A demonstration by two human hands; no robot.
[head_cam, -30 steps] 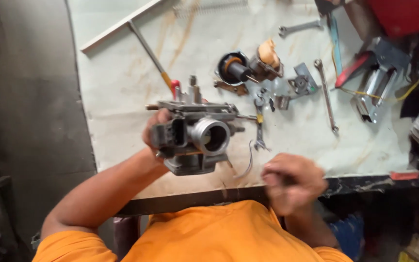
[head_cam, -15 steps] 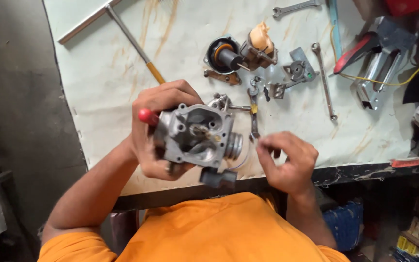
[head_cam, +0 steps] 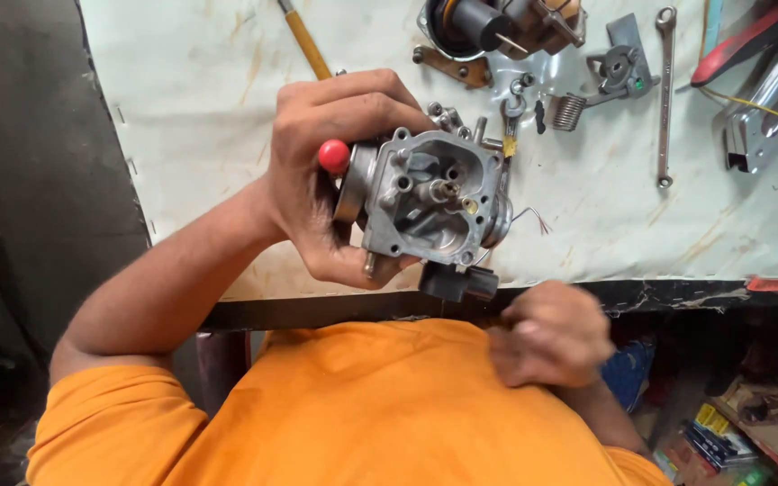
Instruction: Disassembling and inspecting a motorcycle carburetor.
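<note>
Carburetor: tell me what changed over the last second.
The left hand turned the carburetor from bore-up to open face toward the camera and lifted it closer. The right hand pulled back from the bench edge to the shirt, closed. The left grip held throughout; the spanner and spring lie on the bench as before.

Packages are confined to the lower right corner, at about four to five o'clock from picture centre, below the edge of the counter. A small flat box, dark blue with yellow and white panels, lies tilted there. Just to its right, at four o'clock, sits a crumpled brown paper or cardboard wrapper. A blurred green-edged packet lies at the bottom edge. No signs or screens are visible. One small yellow tag hangs on the metal part, at about one o'clock.
</note>
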